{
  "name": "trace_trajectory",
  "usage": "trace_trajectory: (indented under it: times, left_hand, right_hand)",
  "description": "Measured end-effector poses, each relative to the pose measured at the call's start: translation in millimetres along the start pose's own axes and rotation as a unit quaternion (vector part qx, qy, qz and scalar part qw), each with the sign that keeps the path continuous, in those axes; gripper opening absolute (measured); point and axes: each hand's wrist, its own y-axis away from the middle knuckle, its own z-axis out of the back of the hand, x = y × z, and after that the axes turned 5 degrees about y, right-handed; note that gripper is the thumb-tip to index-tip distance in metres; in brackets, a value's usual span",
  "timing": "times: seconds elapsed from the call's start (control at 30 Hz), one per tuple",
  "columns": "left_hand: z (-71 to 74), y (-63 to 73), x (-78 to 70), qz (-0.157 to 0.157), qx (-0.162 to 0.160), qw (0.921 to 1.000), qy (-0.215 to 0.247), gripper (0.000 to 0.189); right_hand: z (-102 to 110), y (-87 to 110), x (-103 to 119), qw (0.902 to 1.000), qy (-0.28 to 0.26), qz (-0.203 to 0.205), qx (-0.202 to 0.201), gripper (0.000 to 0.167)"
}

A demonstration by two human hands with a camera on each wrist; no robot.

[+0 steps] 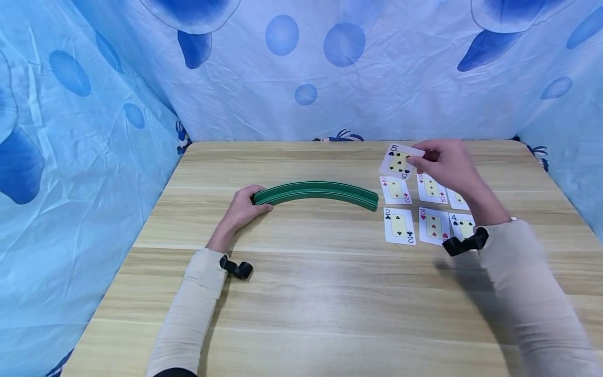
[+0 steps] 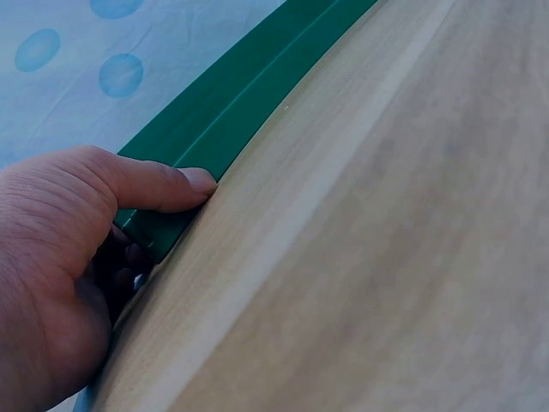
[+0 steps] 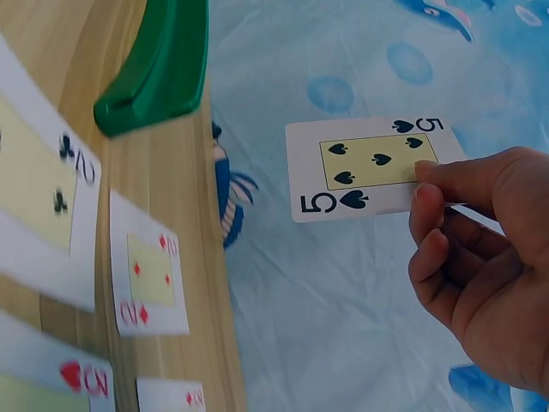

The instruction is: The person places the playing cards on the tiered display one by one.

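Note:
My left hand grips the left end of a curved green playing card holder on the table; its thumb lies over the front and the other fingers are behind, mostly hidden. My right hand pinches a five of spades by one edge, between thumb and fingers, raised above the back row of cards. Below it lie a two of diamonds and a three of diamonds. In the nearer row are a two of clubs, a three of hearts and a four of spades.
The wooden table ends at the back against a blue patterned cloth, which also hangs at both sides. My right forearm covers part of the cards at the right, including one in the back row.

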Motion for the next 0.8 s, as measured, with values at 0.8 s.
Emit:
trace_trajectory:
  times: [0.8]
  left_hand:
    - [-1.7, 0.8, 0.7, -0.003, 0.0, 1.0, -0.007, 0.042]
  right_hand:
    - [-46, -32.5, 45, 0.9961, -0.074, 0.034, 0.036, 0.024]
